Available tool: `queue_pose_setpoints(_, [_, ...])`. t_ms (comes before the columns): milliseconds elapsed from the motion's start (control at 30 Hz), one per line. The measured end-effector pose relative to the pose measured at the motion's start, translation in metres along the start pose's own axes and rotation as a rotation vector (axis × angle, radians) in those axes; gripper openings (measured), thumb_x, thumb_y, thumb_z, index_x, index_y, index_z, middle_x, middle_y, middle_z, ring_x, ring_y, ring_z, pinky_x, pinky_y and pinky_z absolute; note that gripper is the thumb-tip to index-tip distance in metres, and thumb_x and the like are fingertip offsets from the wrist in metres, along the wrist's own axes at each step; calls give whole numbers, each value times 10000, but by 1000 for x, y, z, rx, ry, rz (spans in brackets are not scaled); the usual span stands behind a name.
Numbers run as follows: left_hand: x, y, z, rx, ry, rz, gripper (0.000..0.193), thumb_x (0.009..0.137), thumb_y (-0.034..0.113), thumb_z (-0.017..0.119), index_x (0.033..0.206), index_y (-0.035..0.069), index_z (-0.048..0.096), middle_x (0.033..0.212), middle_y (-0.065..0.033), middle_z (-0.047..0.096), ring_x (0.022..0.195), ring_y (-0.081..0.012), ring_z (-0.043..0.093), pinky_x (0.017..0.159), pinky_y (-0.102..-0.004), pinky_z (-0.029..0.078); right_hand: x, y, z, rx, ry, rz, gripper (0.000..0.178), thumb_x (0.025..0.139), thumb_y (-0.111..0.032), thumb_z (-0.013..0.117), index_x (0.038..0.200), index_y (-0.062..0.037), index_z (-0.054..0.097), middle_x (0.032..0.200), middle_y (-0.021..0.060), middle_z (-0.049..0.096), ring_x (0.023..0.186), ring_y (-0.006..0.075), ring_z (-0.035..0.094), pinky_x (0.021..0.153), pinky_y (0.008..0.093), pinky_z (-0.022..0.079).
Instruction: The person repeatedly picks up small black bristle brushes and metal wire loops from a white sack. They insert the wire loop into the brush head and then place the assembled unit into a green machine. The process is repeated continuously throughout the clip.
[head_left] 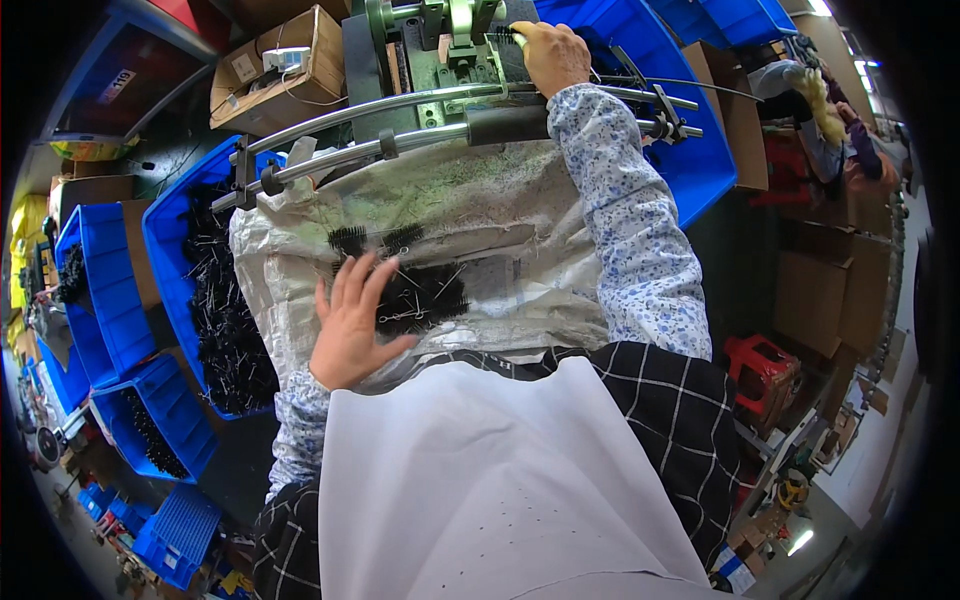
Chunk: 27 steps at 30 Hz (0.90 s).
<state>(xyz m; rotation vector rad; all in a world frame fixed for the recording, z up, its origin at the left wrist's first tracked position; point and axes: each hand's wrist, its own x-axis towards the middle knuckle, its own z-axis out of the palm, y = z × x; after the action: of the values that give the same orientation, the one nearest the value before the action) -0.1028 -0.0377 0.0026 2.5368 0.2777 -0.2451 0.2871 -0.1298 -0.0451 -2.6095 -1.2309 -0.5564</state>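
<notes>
My left hand [352, 325] is open with its fingers spread, at the near left edge of a small pile of black wire brushes [440, 293]. The brushes have dark bristles and thin metal wire stems, some ending in loops. They lie on a whitish woven sheet [530, 195] across my lap. Farther off, my right hand [553, 57] is closed at the right side of a green-grey metal machine [432, 60]. Thumb and fingers pinch a small black brush [502, 35] whose bristles point toward the machine's middle. Part of that brush is hidden by the hand.
Two metal rails [420, 141] run between me and the machine. A blue bin [168, 262] full of black brushes stands left; another blue bin [705, 165] is right, behind my forearm. A cardboard box [283, 75] sits back left. A red stool [762, 375] and another person [850, 130] are right.
</notes>
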Motion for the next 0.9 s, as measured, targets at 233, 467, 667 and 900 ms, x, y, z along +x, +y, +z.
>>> queue_pose_setpoints(233, [1, -9, 37, 183, -3, -25, 621, 666, 253, 693, 1233, 211, 445, 1281, -87, 391, 1253, -280, 303, 1016, -576, 141, 6, -6, 12, 108, -2, 9, 234, 800, -184, 563, 1014, -177, 659, 892, 49, 651, 792, 242, 567, 766, 374, 460])
queue_pose_setpoints(467, [25, -30, 29, 125, 222, 18, 283, 749, 136, 618, 1028, 152, 569, 1073, -72, 536, 990, -260, 513, 915, -423, 310, 4, -7, -5, 20, 22, -1, 272, 789, -282, 582, 1015, -141, 637, 911, 102, 613, 875, 293, 555, 762, 428, 436])
queue_pose_setpoints(667, [24, -34, 11, -184, 223, -19, 236, 762, 96, 604, 993, 119, 565, 1011, -74, 552, 941, -259, 535, 845, -385, 343, -15, 6, 5, 1, -25, 116, 407, 735, -289, 619, 1107, -126, 602, 948, 94, 632, 922, 276, 546, 792, 434, 398])
queue_pose_setpoints(900, [24, -30, 0, -405, 380, 28, 312, 731, -7, 589, 1026, 42, 500, 996, -119, 523, 930, -266, 523, 844, -340, 395, -5, -42, 4, 13, -77, 116, 356, 735, -240, 584, 1062, -101, 609, 1000, 82, 633, 1065, 304, 520, 831, 463, 388])
